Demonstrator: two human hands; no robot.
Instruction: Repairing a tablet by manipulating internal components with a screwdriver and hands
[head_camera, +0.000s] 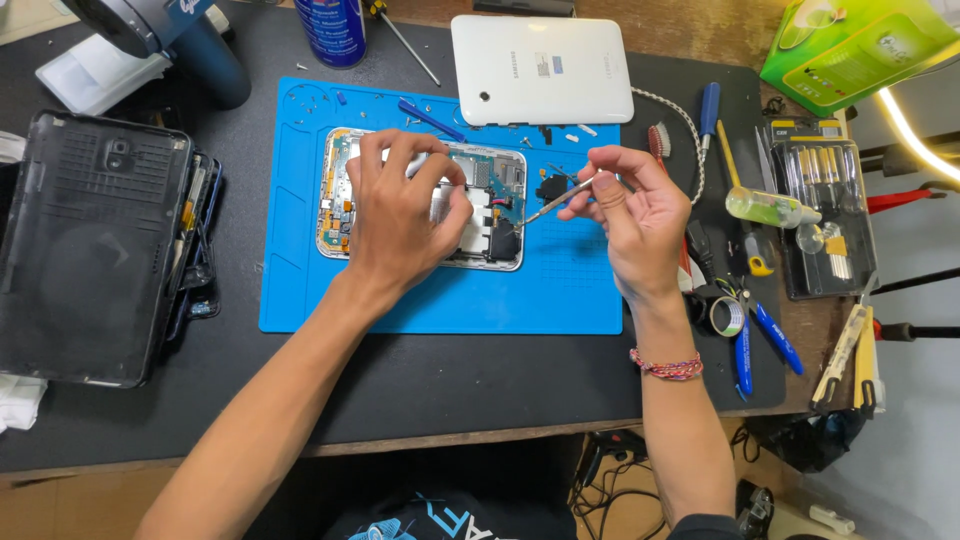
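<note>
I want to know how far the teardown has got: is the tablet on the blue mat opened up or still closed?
Opened up. The tablet lies with circuit boards exposed; a white back cover lies above the blue mat.

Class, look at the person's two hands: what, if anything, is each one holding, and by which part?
The right hand pinches metal tweezers at their rear end, tips toward the opened tablet. The left hand grips nothing; its fingers press down on the tablet's insides.
</note>
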